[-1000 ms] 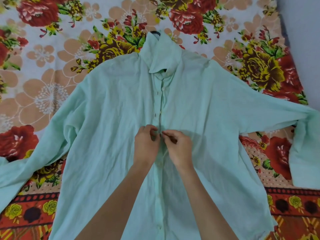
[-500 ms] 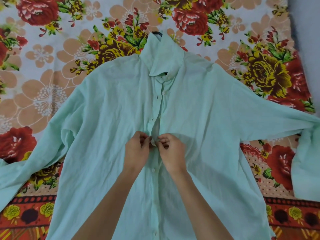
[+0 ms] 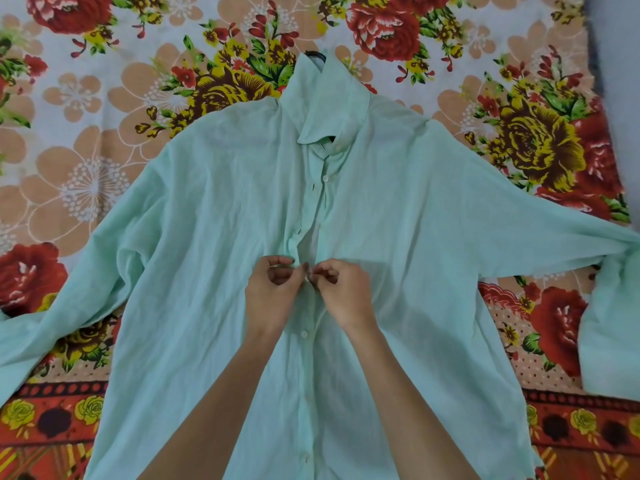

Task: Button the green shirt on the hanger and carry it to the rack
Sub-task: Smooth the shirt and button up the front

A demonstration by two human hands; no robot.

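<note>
Head view. Logged one green shirt (image 3: 207, 237), spread front-up on a floral bedsheet (image 3: 86, 133), sleeves thrown out to either side, collar at the far end. Noted a dark hanger (image 3: 317, 55) showing only as a tip above the collar and a sliver at the neck opening, the rest hidden inside the cloth. No rack found in view.

Left hand (image 3: 273, 289): fingers curled, pinching the left placket edge at mid-chest. Right hand (image 3: 343, 292): fingers curled, pinching the opposite edge, fingertips touching those of the left. Something pale glimpsed between the tips, probably a button, too small to confirm.

Placket below the hands appeared closed, with a lower button (image 3: 304, 334) seated flat. Placket above gaped open towards the collar, with an upper button (image 3: 325, 177) and dark buttonholes lying apart. Judged mid-buttoning, several fastenings left, carrying not begun.

Handling, as judged: thin, soft, creased and slightly sheer, so light and limp, with no stiffness to hold a shape. Likely to bunch under a loose pull. For fastening, best taken at the placket edges right beside each button and hole, as done here. For carrying, best lifted by the hanger hook rather than by the cloth, since limp fabric could slide off the shoulders while the collar end is unfastened.
</note>
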